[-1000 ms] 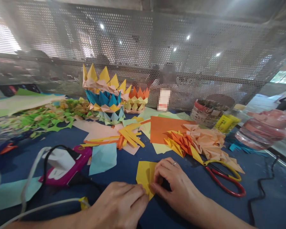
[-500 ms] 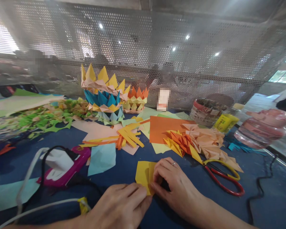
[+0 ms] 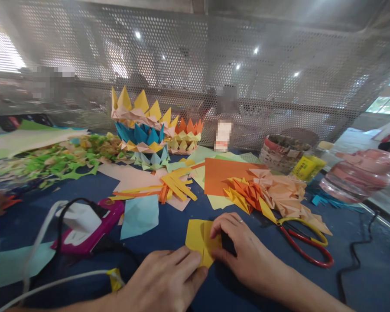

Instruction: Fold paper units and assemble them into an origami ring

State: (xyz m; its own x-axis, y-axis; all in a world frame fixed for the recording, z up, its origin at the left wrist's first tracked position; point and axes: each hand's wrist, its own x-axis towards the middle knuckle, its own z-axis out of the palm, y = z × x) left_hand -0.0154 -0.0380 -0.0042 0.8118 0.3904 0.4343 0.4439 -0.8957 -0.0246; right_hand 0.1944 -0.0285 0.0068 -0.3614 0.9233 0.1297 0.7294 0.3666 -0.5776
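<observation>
A small yellow paper (image 3: 199, 237) lies partly folded on the blue table (image 3: 169, 225), near its front edge. My left hand (image 3: 164, 281) pinches the paper's lower corner with its fingertips. My right hand (image 3: 242, 249), a ring on one finger, presses curled fingers on the paper's right edge. Just beyond my right hand lies a heap of folded orange, yellow and peach paper pieces (image 3: 266, 193) on an orange sheet (image 3: 224, 173).
Red-and-yellow scissors (image 3: 307, 242) lie right of my right hand. A pink phone with a white charger (image 3: 87, 223) and cables sits left. Stacked paper crowns (image 3: 143, 128), green scraps (image 3: 58, 162), a woven basket (image 3: 281, 154) and pink lidded bowls (image 3: 360, 175) stand further back, before a perforated metal screen.
My right hand has slid slightly right along the paper, uncovering more of the fold. My left fingers shifted a little along the lower corner. A hand has appeared at the far left edge.
</observation>
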